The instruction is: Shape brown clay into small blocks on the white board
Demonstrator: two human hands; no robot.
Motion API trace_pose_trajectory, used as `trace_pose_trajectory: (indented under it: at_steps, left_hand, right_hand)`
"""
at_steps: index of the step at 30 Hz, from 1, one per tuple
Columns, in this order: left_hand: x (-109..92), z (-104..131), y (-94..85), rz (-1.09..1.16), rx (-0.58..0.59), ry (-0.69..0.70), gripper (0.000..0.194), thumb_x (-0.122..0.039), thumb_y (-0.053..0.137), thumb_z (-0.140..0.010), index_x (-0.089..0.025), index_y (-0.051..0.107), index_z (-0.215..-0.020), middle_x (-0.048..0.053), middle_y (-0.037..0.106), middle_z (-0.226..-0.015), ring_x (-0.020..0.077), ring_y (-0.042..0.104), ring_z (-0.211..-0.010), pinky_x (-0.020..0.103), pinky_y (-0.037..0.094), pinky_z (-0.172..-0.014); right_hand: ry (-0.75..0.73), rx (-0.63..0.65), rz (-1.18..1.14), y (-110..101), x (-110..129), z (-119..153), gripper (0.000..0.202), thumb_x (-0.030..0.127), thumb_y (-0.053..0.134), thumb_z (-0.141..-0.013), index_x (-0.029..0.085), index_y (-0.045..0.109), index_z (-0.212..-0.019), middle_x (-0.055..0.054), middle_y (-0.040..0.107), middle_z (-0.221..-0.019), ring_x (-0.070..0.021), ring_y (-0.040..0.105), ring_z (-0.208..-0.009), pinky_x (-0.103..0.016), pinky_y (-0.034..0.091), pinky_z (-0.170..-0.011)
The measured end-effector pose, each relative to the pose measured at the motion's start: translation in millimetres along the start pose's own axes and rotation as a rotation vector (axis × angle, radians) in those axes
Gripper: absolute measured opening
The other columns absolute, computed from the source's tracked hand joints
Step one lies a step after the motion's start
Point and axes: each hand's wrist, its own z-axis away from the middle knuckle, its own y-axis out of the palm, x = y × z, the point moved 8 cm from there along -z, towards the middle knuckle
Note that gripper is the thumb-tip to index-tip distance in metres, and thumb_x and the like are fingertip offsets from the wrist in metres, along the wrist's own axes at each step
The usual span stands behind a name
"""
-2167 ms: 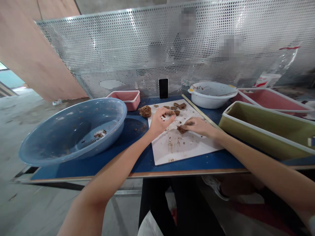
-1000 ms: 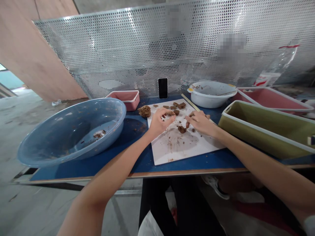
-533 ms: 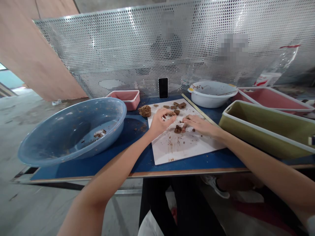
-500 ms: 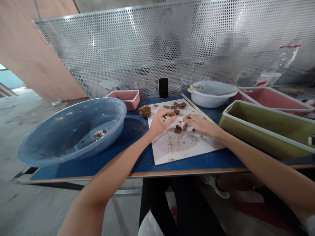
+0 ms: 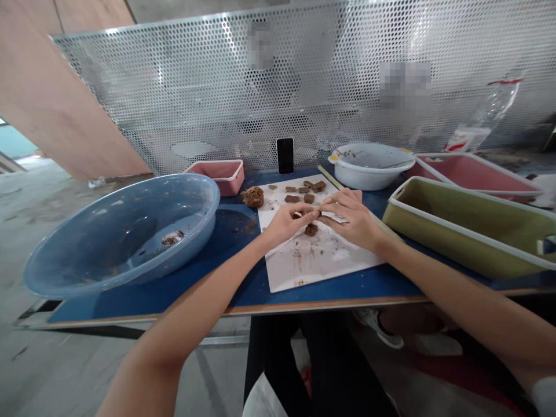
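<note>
Over the white board (image 5: 286, 272) my two hands meet at the fingertips. My left hand (image 5: 289, 223) is closed in a pinch, with a small brown clay piece (image 5: 296, 216) showing between thumb and fingers. My right hand (image 5: 350, 217) bends its fingers and thumb against the same spot, closed around the clay from the other side; its fingers partly hide it. A dark crumbly clay lump (image 5: 311, 229) lies on the board just below the fingertips. Farther back on the board are several flattened clay pieces (image 5: 292, 198). A larger rough clay lump (image 5: 253, 197) sits at the board's left edge.
A big blue basin (image 5: 121, 231) with brown residue stands left. Behind are a small pink tub (image 5: 228, 178), a phone (image 5: 285, 156) and a white basin (image 5: 369, 174). A stick (image 5: 386, 227) lies along the board's right side, beside green (image 5: 456, 237) and pink (image 5: 490, 171) bins.
My hands have come together from being apart, the right one moving up and inward. Its fingers now meet the left fingertips. The view has shifted slightly.
</note>
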Motion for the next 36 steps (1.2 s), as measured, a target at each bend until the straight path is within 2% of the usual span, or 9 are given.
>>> trace_pose_trajectory:
  at_steps: [4, 8, 14, 17, 21, 24, 30, 36]
  left_hand:
    - [8.0, -0.2, -10.7, -0.065, -0.087, -0.018, 0.05, -0.067, 0.062, -0.107, -0.022, 0.082, -0.1, 0.005, 0.076, -0.09, 0.0186, 0.068, -0.081, 0.032, 0.056, -0.073]
    - [21.9, -1.9, -21.7, -0.036, -0.173, -0.047, 0.042, -0.058, 0.061, -0.108, -0.023, 0.083, -0.1, 0.005, 0.075, -0.09, 0.0176, 0.064, -0.078, 0.031, 0.054, -0.071]
    - [24.7, -2.3, -24.7, -0.043, -0.207, -0.068, 0.034, -0.05, 0.066, -0.102, -0.02, 0.082, -0.099, 0.004, 0.074, -0.089, 0.0164, 0.06, -0.075, 0.031, 0.049, -0.072]
    - [23.3, -1.4, -25.3, -0.035, -0.222, -0.088, 0.035, -0.049, 0.064, -0.103, -0.019, 0.083, -0.1, 0.004, 0.075, -0.089, 0.0162, 0.061, -0.076, 0.03, 0.049, -0.073]
    - [25.2, -1.2, -26.5, -0.025, -0.245, -0.098, 0.036, -0.05, 0.065, -0.103, -0.019, 0.082, -0.095, 0.006, 0.076, -0.092, 0.0169, 0.061, -0.078, 0.029, 0.048, -0.072]
    - [26.9, -1.5, -27.0, -0.02, -0.255, -0.098, 0.036, -0.049, 0.065, -0.103, -0.019, 0.083, -0.096, 0.006, 0.076, -0.093, 0.0178, 0.062, -0.081, 0.029, 0.048, -0.071]
    - [25.5, -0.7, -27.6, -0.001, -0.259, -0.083, 0.032, -0.042, 0.063, -0.103, -0.019, 0.084, -0.097, 0.006, 0.075, -0.093, 0.0164, 0.06, -0.079, 0.029, 0.045, -0.07]
    - [27.8, -0.8, -26.9, -0.022, -0.24, -0.098, 0.035, -0.047, 0.063, -0.104, -0.021, 0.084, -0.096, 0.006, 0.073, -0.09, 0.018, 0.061, -0.079, 0.029, 0.045, -0.066]
  right_hand:
    - [0.01, -0.013, -0.029, -3.0, -1.4, -0.6, 0.036, 0.056, 0.051, -0.114, 0.032, 0.077, -0.109, -0.01, 0.074, -0.113, -0.035, 0.065, -0.118, -0.053, 0.04, -0.111]
    - [0.026, 0.06, -0.024, 4.8, -4.1, -1.7, 0.047, 0.055, 0.039, -0.117, 0.028, 0.066, -0.09, -0.008, 0.069, -0.094, -0.0303, 0.064, -0.099, -0.05, 0.041, -0.104]
    - [0.097, 0.183, 0.015, 24.0, -15.5, -6.3, 0.049, 0.063, 0.04, -0.115, 0.025, 0.067, -0.099, -0.013, 0.076, -0.11, -0.0336, 0.068, -0.111, -0.052, 0.045, -0.106]
    - [0.136, 0.185, -0.003, 27.1, -26.3, -7.9, 0.047, 0.063, 0.043, -0.114, 0.024, 0.068, -0.104, -0.014, 0.079, -0.111, -0.0358, 0.072, -0.111, -0.053, 0.051, -0.104]
    - [0.216, 0.172, -0.075, 30.4, -42.9, -4.9, 0.036, 0.056, 0.053, -0.111, 0.025, 0.071, -0.109, -0.011, 0.082, -0.103, -0.0336, 0.077, -0.096, -0.051, 0.059, -0.093]
    - [0.236, 0.124, -0.136, 31.1, -49.3, -3.1, 0.029, 0.053, 0.063, -0.107, 0.026, 0.074, -0.108, -0.008, 0.083, -0.101, -0.0324, 0.079, -0.093, -0.049, 0.062, -0.089]
    - [0.204, 0.143, -0.15, 33.3, -47.9, -3.3, 0.018, 0.043, 0.071, -0.102, 0.027, 0.078, -0.102, -0.005, 0.084, -0.102, -0.0309, 0.08, -0.094, -0.047, 0.062, -0.091]
    - [0.158, 0.158, -0.156, 32.9, -47.6, -4.6, 0.017, 0.042, 0.075, -0.1, 0.027, 0.082, -0.104, -0.008, 0.085, -0.111, -0.0337, 0.081, -0.103, -0.05, 0.062, -0.099]
